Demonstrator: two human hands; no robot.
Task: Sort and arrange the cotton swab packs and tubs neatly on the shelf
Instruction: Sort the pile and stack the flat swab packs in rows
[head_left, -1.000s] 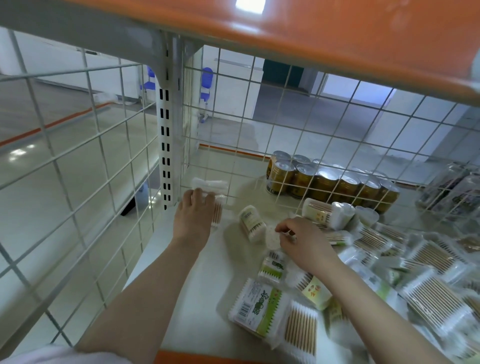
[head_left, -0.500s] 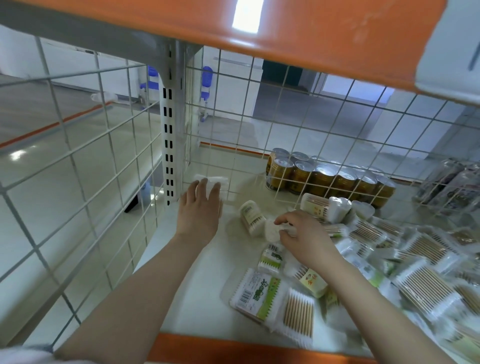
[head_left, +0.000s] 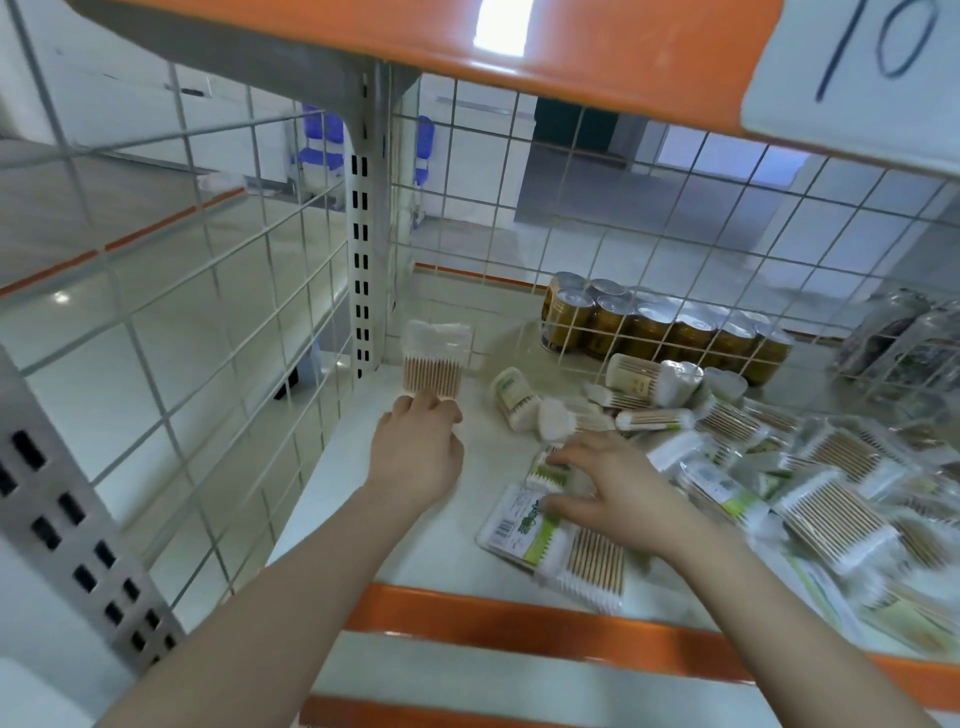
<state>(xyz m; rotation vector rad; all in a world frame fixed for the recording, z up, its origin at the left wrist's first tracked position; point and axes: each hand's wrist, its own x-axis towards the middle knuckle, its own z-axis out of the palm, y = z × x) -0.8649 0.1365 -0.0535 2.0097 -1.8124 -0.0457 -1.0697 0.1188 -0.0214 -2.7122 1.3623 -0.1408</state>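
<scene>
A flat cotton swab pack (head_left: 436, 358) stands upright in the shelf's back left corner, against the wire grid. My left hand (head_left: 418, 452) is just in front of it, fingers loosely curled, fingertips at the pack's lower edge. My right hand (head_left: 618, 483) reaches over a small green-labelled swab pack (head_left: 548, 473), with thumb and fingers around it. A larger flat pack (head_left: 556, 540) lies under that hand near the front edge. A round swab tub (head_left: 514, 397) lies on its side between the hands. Several more packs and tubs (head_left: 810, 488) are heaped on the right.
The white shelf board (head_left: 363, 499) has an orange front lip (head_left: 498, 613). Wire grids close the left side (head_left: 218, 332) and the back (head_left: 597, 228). Gold cans (head_left: 654, 327) stand behind the back grid. An orange upper shelf (head_left: 571, 47) hangs overhead.
My left hand drew back from on top of the corner pack, which now stands uncovered. My right hand moved from the middle tubs toward the front, onto the small green-labelled pack.
</scene>
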